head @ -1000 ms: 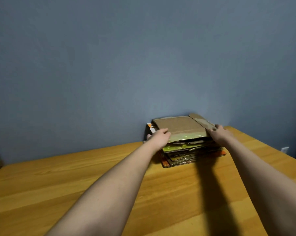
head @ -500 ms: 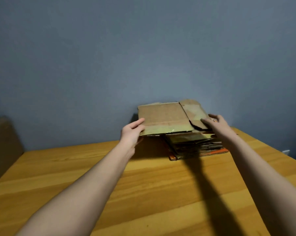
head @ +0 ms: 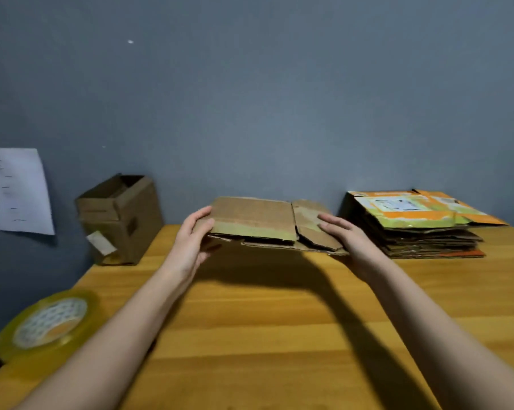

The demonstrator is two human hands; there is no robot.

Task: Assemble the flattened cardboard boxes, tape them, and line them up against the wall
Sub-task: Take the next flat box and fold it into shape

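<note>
A: We had the flat box (head: 258, 223) up off the table (head: 279, 335), to the left of the stack (head: 421, 232), with the wall (head: 250, 99) behind it.

B: Yes. Our left hand (head: 190, 244) gripped its left edge, thumb on top and fingers curled beneath. Our right hand (head: 343, 235) held the right end, fingers lying flat over the flap; its thumb was hidden, so we judged it a grip from below.

A: How did we expect it to handle?

B: Light and fairly stiff, we thought, but loose at the creases (the right flap looked worn and bent), so taking it by two opposite edges seemed wisest.

A: Any writing?

B: None we could read. The top sheet of the stack showed orange and green print with a white label, too blurred. The paper (head: 16, 190) on the wall, well left of the stack, bore faint marks only.

A: And the tape (head: 47, 324)?

B: Far left of the stack, at the table's near corner; an open box (head: 119, 220) stood beyond it by the wall.
</note>
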